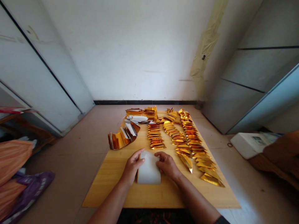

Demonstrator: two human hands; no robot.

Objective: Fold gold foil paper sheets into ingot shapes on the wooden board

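We take the white sheet [149,168] to be thin paper or light card: it should weigh almost nothing, bend easily and crease if pinched hard, so we would hold it by its long edges and keep it flat against the board. It lies near the front of the wooden board [105,189], between the two hands. The left hand [132,166] closes narrowly on the sheet's left edge, while the right hand [167,165] lies over its upper right part with the fingers pressing down; we cannot tell whether that hand's thumb reaches underneath.

Beyond the hands, folded gold foil pieces [193,146] run up the board in overlapping rows, with a shorter row [156,140] to their left. They look crisp, light and slippery. A curved bundle of gold foil and white paper [123,137] stands to the left of that shorter row, and more gold bundles [149,112] sit at the far end.

The board rests on a pale tiled floor [70,155] before a white wall [130,49] with a dark skirting strip [144,102]. Grey panelled doors [254,81] flank the right side, a white box [251,144] sits beside them, and orange and purple bags [30,189] are heaped at the left
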